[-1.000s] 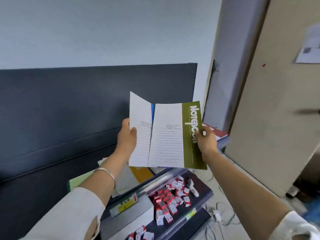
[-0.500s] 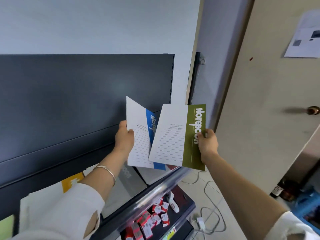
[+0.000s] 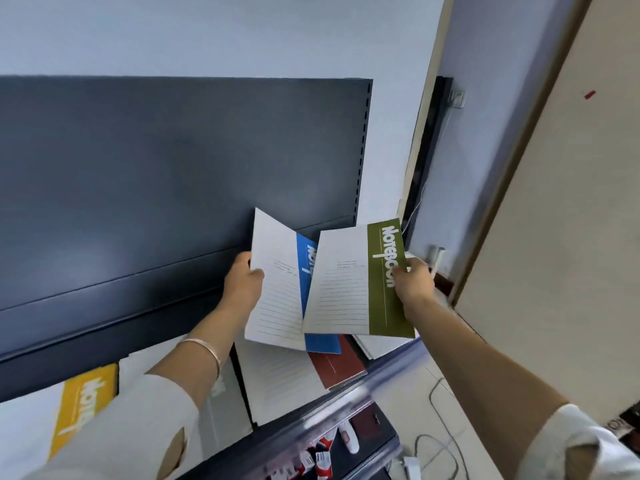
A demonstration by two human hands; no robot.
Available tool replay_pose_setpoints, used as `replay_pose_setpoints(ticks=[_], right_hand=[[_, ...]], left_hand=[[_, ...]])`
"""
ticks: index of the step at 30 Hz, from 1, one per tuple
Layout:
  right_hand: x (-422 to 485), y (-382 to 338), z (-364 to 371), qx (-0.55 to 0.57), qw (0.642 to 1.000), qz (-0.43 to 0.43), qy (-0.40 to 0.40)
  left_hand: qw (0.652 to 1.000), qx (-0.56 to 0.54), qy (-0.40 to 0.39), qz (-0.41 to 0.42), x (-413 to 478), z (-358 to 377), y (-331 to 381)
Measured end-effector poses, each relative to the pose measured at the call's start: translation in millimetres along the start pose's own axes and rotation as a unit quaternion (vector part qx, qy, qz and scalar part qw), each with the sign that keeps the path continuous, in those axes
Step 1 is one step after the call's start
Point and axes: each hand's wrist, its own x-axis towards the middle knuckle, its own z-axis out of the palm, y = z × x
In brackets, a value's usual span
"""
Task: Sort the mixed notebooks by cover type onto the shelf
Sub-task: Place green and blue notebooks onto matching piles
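Observation:
My left hand [image 3: 242, 284] grips the left edge of a white notebook with a blue stripe [image 3: 277, 292], held upright above the shelf [image 3: 346, 400]. In my right hand [image 3: 414, 280] is a white notebook with an olive-green stripe [image 3: 353, 285], pinched at its right edge and overlapping the blue one. Under them on the shelf lie a dark red notebook [image 3: 337, 365], a white lined one [image 3: 277, 379] and, at the far left, a yellow-striped notebook [image 3: 81, 400].
The dark shelf back panel [image 3: 173, 174] rises behind the notebooks. A lower shelf [image 3: 363, 441] carries small red-and-white boxes [image 3: 320, 459]. A beige door [image 3: 571, 237] stands to the right. Cables [image 3: 440, 427] lie on the floor.
The two notebooks have come apart, so the blue stripe now shows between them. The green one has swung right, and my view has shifted left and up along the shelf.

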Motion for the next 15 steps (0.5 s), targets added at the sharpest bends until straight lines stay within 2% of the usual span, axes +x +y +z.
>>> replay_pose_setpoints(ticks=[4, 8, 11, 13, 15], right_hand=[[28.4, 8.8, 4.2, -0.053, 0.996, -0.018, -0.075], [45.8, 19.2, -2.5, -0.065, 0.988, -0.041, -0.133], [56.8, 28.1, -5.3, -0.068, 0.982, -0.038, -0.174], [61.7, 30.5, -4.9, -0.077, 0.977, -0.034, -0.196], [64.3, 30.4, -3.4, -0.072, 0.973, -0.031, -0.215]], left_hand=[[0.997, 0.024, 0.055, -0.055, -13.3, 10.6, -15.2], [0.986, 0.105, 0.097, -0.085, -36.5, 23.3, -25.4], [0.973, 0.167, 0.1, -0.123, -51.2, 31.3, -34.7], [0.953, 0.249, 0.111, -0.13, -58.5, 37.8, -38.5], [0.92, 0.364, 0.101, -0.107, -64.0, 50.8, -36.9]])
